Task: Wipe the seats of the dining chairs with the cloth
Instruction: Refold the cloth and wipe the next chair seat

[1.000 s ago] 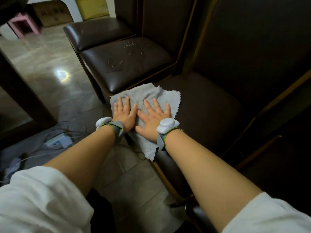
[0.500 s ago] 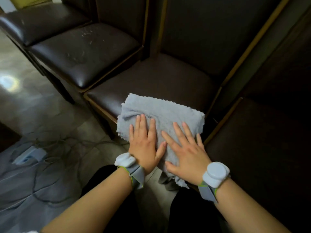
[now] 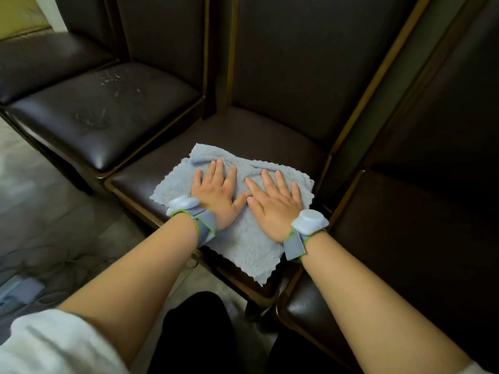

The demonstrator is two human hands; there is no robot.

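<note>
- Our left hand and right hand lie flat, fingers spread, pressing the cloth.
- The cloth covers the near right of the middle seat, one corner overhanging.
- We judge even palm pressure and overlapping strokes toward the far edge wipe best.

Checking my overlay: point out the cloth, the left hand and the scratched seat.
cloth (image 3: 244,245), head view, bare fleece near the front edge.
left hand (image 3: 218,191), head view, back of hand.
scratched seat (image 3: 108,114), head view, cushion middle.
</note>
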